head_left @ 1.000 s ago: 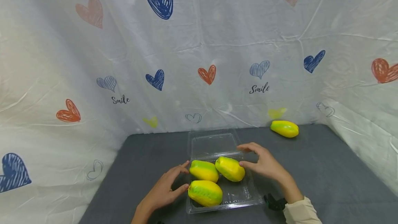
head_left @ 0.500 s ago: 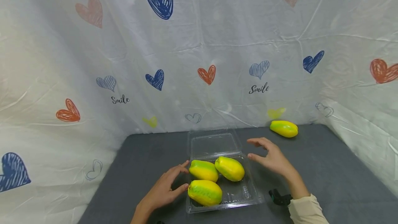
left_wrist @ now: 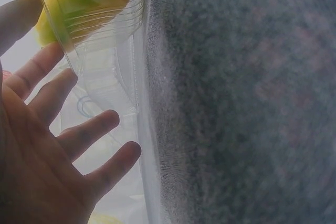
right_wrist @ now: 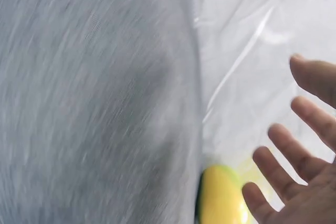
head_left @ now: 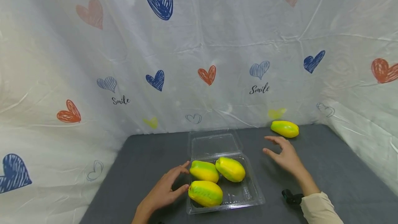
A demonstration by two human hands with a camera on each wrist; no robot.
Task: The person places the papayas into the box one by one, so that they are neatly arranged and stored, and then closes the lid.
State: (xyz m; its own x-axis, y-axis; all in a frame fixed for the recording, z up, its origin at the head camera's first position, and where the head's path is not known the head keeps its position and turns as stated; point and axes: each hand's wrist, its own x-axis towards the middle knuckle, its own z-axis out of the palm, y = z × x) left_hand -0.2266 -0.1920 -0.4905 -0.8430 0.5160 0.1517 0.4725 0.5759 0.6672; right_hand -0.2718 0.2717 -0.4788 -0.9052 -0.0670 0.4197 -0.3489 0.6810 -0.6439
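A clear plastic clamshell box (head_left: 252, 196) lies open on the grey table, its lid (head_left: 214, 144) folded back. Three yellow-green papayas lie in it: one at the front (head_left: 205, 193), one at the left (head_left: 204, 171), one at the right (head_left: 230, 169). My left hand (head_left: 166, 189) rests open against the box's left side, fingers by the papayas; the left wrist view shows the hand (left_wrist: 50, 145) beside the box wall (left_wrist: 100, 19). My right hand (head_left: 284, 153) hovers open and empty, short of a fourth papaya (head_left: 284, 129), which the right wrist view shows (right_wrist: 220, 198) just below the fingers (right_wrist: 286, 153).
A white sheet (head_left: 199, 54) printed with hearts and "Smile" hangs behind and at both sides of the grey table (head_left: 335, 168). A small black object (head_left: 290, 196) lies by my right sleeve.
My right hand has left the papaya in the box and moved right and back toward the loose papaya by the sheet. The left hand has stayed put.
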